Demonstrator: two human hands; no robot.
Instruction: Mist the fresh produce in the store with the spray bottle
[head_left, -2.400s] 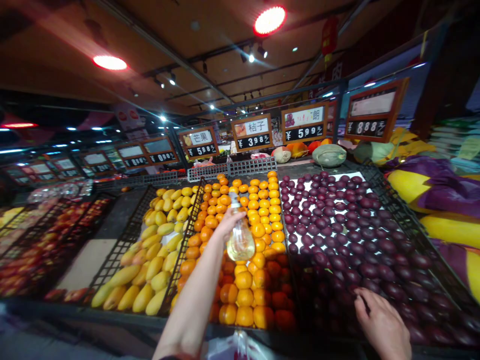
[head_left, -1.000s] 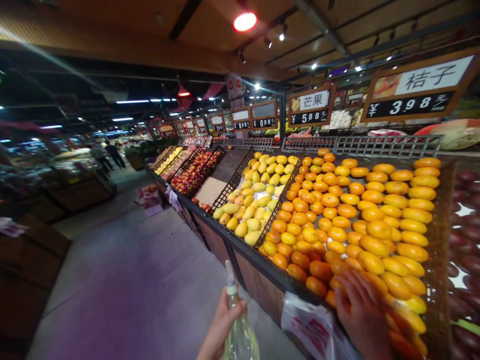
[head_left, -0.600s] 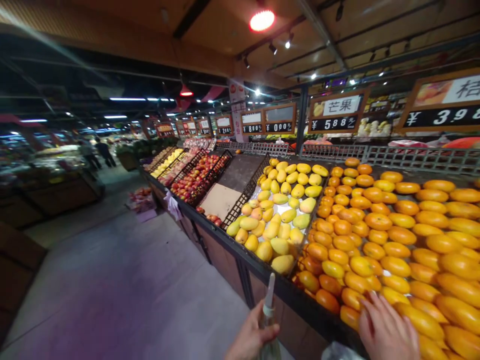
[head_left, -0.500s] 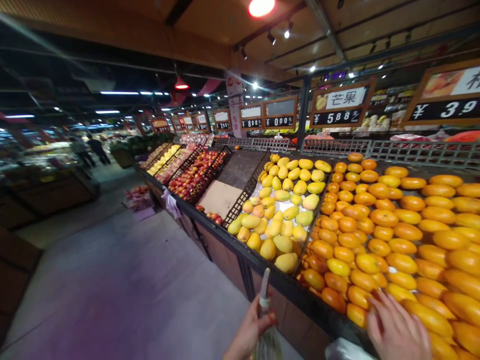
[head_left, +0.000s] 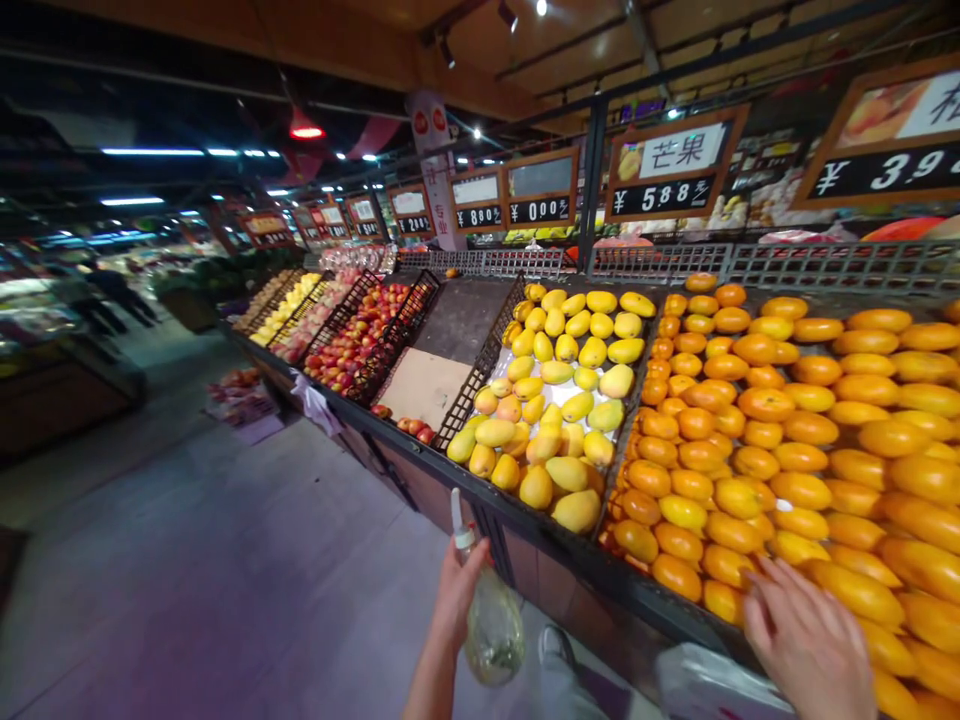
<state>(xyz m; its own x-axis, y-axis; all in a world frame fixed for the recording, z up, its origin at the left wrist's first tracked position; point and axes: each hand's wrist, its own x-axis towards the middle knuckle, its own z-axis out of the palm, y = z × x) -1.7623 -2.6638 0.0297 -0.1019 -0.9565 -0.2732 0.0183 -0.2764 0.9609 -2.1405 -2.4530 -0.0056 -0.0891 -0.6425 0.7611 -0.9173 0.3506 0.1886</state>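
My left hand (head_left: 459, 585) is closed around the neck of a clear bottle (head_left: 495, 630). The bottle has a white collar and a pale spout pointing up, and it hangs in front of the stand, over the floor. Over the near edge of the orange fruit (head_left: 761, 405), my right hand (head_left: 810, 635) is held palm down with its fingers slightly bent and apart. Its fingertips are at the fruit; whether they touch it I cannot tell. No object shows in that hand.
Yellow mangoes (head_left: 551, 447) lie left of the orange fruit, and red fruit (head_left: 358, 335) sits farther along the stand. A plastic bag (head_left: 712, 685) hangs at the front edge (head_left: 540, 535). Price signs (head_left: 675, 165) stand above. People (head_left: 112, 290) are far left.
The view has shifted, showing more of the bottle and a shoe below. My left hand with the bottle has moved left and up in the picture. My right hand stays by the orange fruit.
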